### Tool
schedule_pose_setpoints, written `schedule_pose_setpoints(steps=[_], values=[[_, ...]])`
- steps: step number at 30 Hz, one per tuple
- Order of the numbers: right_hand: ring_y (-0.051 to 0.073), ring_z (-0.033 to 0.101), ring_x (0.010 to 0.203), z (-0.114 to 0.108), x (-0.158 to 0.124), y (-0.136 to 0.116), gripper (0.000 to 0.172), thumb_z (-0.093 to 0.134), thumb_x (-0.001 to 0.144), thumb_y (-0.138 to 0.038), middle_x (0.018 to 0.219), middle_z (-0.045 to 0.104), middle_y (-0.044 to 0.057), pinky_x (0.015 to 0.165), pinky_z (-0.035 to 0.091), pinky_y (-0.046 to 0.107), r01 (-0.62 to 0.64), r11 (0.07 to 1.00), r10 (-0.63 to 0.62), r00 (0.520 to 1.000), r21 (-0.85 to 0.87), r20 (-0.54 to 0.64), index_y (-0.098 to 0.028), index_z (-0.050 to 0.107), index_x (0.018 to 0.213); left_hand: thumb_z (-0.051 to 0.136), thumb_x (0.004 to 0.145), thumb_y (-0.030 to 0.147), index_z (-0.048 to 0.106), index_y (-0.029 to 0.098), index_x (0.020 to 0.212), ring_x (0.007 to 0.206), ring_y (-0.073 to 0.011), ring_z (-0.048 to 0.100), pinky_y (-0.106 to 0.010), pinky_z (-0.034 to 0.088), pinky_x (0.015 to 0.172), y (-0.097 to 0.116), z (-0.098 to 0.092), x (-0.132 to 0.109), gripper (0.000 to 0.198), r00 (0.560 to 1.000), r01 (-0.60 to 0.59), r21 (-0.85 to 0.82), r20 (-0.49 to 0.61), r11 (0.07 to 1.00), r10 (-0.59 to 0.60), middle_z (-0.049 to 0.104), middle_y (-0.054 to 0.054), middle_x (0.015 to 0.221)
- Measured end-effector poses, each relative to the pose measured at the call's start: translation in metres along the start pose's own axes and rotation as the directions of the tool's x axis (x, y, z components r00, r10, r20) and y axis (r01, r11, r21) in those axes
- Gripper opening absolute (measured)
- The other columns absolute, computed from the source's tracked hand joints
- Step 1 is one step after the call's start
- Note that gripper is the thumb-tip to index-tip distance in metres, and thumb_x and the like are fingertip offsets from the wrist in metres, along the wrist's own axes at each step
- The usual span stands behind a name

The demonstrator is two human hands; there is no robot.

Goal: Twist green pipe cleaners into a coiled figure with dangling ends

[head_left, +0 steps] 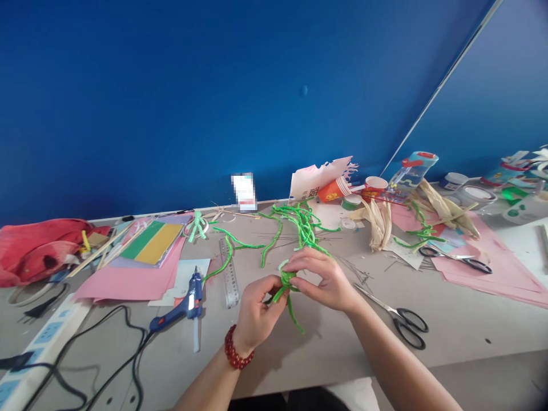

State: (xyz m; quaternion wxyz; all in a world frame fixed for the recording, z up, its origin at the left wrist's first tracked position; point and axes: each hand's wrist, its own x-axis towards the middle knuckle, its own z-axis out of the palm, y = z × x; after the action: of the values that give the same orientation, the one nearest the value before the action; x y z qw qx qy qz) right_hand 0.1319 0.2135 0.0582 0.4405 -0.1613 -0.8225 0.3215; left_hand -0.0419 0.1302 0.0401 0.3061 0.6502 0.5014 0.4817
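Between my two hands is a small bundle of bent green pipe cleaners (287, 278), with one loose end hanging down towards the table. My left hand (261, 305), a red bead bracelet at its wrist, pinches the bundle from the lower left. The fingers of my right hand (323, 279) close on its upper right side. Just beyond, a heap of loose green pipe cleaners (302, 222) lies on the table, with several single ones to its left. A pale green pipe-cleaner figure (197, 226) stands farther left.
A blue glue gun (194, 294) and a clear ruler (229, 274) lie left. Black-handled scissors (409, 325) are to the right. Pink paper (128, 282), a power strip (51, 331) and cables fill the left side. Paper cups (334, 189), dried husks (379, 222) and a water bottle (413, 174) stand behind.
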Motion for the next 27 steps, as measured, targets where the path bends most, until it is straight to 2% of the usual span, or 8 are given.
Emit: schedule_pose_setpoints(steps=[6,10,13,16,18,21,27], values=[[0.019,0.063,0.089,0.002,-0.001,0.000,0.014,0.067,0.087,-0.016,0.093,0.068,0.006,0.077,0.054,0.031,-0.104,0.985,0.096,0.994,0.136,0.060,-0.020,0.069,0.101,0.057,0.092,0.024,0.057,0.019,0.073,0.057,-0.0114,0.054,-0.021,0.043,0.058,-0.001,0.001,0.000,0.020,1.000,-0.009,-0.034,0.004,0.999,0.009,0.059,0.002,0.062],[0.017,0.064,0.086,0.010,-0.001,0.000,0.013,0.068,0.087,-0.016,0.093,0.068,0.006,0.075,0.054,0.029,-0.120,0.977,0.126,0.992,0.178,-0.023,-0.020,0.070,0.100,0.057,0.094,0.026,0.061,0.018,0.079,0.064,-0.0128,0.057,-0.023,0.047,0.062,-0.007,0.001,-0.002,0.017,0.999,0.032,-0.087,-0.035,0.996,-0.035,0.061,-0.001,0.069],[0.017,0.065,0.086,0.014,-0.001,0.002,0.015,0.070,0.087,-0.017,0.093,0.069,0.006,0.074,0.055,0.028,-0.098,0.977,0.115,0.990,0.191,-0.083,-0.021,0.071,0.102,0.059,0.094,0.026,0.063,0.019,0.097,0.074,-0.0149,0.063,-0.024,0.052,0.067,-0.013,0.004,-0.004,0.009,0.992,0.066,-0.160,-0.094,0.985,-0.081,0.066,-0.004,0.083],[0.018,0.067,0.089,0.016,-0.002,0.003,0.021,0.070,0.087,-0.018,0.097,0.071,0.007,0.076,0.057,0.029,-0.082,0.983,0.096,0.992,0.163,-0.079,-0.022,0.072,0.107,0.060,0.094,0.025,0.055,0.023,0.125,0.093,-0.0196,0.069,-0.030,0.058,0.077,-0.019,0.008,-0.007,0.032,0.987,0.045,-0.248,-0.141,0.968,-0.082,0.069,-0.009,0.106],[0.019,0.069,0.091,0.017,-0.003,0.005,0.023,0.069,0.088,-0.019,0.100,0.073,0.008,0.078,0.059,0.031,-0.068,0.986,0.082,0.993,0.153,-0.087,-0.022,0.071,0.110,0.060,0.094,0.024,0.051,0.024,0.134,0.102,-0.0219,0.069,-0.032,0.060,0.082,-0.021,0.010,-0.009,0.041,0.987,-0.001,-0.243,-0.158,0.970,-0.039,0.067,-0.012,0.118],[0.021,0.072,0.091,0.019,-0.004,0.006,0.021,0.069,0.088,-0.021,0.099,0.076,0.009,0.079,0.060,0.033,-0.049,0.987,0.069,0.989,0.152,-0.129,-0.022,0.072,0.109,0.061,0.093,0.023,0.057,0.024,0.131,0.104,-0.0227,0.069,-0.032,0.061,0.081,-0.022,0.010,-0.011,0.038,0.983,-0.034,-0.206,-0.183,0.978,-0.004,0.067,-0.012,0.122],[0.021,0.074,0.085,0.024,-0.005,0.006,0.017,0.072,0.087,-0.024,0.094,0.078,0.008,0.076,0.062,0.033,-0.081,0.993,0.097,0.974,0.089,-0.205,-0.023,0.075,0.104,0.063,0.092,0.022,0.062,0.022,0.122,0.098,-0.0227,0.072,-0.031,0.064,0.075,-0.019,0.009,-0.009,0.030,0.975,-0.057,-0.239,-0.224,0.969,0.002,0.071,-0.010,0.112]])
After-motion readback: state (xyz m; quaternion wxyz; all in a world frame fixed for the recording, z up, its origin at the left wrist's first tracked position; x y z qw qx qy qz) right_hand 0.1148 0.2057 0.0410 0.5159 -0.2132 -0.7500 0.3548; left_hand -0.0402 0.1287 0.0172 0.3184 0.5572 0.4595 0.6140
